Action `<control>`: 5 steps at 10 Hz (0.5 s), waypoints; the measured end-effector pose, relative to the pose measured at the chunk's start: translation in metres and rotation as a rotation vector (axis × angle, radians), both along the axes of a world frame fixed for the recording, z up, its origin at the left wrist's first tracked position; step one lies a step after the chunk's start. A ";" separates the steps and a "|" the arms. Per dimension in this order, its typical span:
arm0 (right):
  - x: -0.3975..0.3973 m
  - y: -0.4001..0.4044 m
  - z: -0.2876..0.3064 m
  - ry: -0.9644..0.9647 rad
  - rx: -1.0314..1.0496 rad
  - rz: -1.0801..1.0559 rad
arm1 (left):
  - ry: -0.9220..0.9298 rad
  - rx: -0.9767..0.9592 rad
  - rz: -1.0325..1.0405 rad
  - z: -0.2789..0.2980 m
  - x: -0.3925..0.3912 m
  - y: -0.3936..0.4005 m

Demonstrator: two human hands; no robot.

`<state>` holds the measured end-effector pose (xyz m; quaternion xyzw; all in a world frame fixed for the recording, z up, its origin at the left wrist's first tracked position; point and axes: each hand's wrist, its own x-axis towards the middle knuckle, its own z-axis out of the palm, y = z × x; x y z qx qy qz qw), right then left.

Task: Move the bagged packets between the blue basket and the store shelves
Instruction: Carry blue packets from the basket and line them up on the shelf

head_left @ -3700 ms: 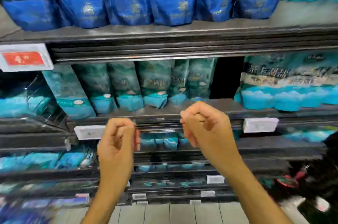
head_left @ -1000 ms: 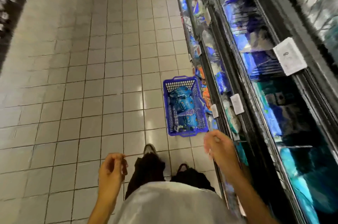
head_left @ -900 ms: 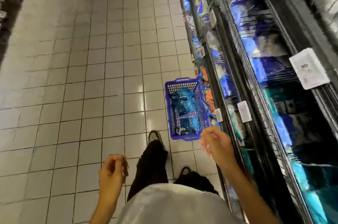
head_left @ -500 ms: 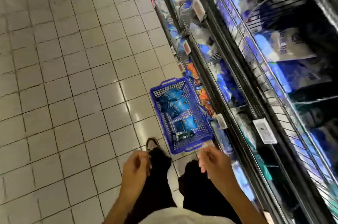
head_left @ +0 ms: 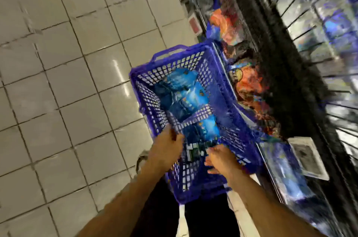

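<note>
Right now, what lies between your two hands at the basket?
In the head view, the near end of a blue bagged packet lies between the left hand and right hand, inside the blue basket. Blur hides whether either hand touches it.

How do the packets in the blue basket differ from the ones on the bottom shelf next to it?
The packets in the blue basket are blue, lying loose in the basket on the floor. The bottom-shelf packets are mostly orange and sit behind the shelf edge. Both are blurred, so print is unreadable.

Packets (head_left: 186, 95) in basket (head_left: 228, 105) — seemingly beside shelves (head_left: 290, 62)
</note>
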<state>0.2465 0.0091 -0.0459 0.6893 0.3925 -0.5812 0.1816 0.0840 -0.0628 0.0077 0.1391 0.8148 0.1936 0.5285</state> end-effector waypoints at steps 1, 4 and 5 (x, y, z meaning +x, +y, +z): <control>-0.010 0.009 -0.091 -0.050 0.025 -0.030 | 0.113 -0.038 -0.250 -0.096 -0.012 0.040; -0.041 0.018 -0.260 -0.264 0.074 -0.181 | 0.428 -0.139 -0.599 -0.276 -0.025 0.094; -0.039 0.012 -0.304 -0.245 0.098 -0.351 | 0.572 -0.108 -0.595 -0.304 -0.013 0.091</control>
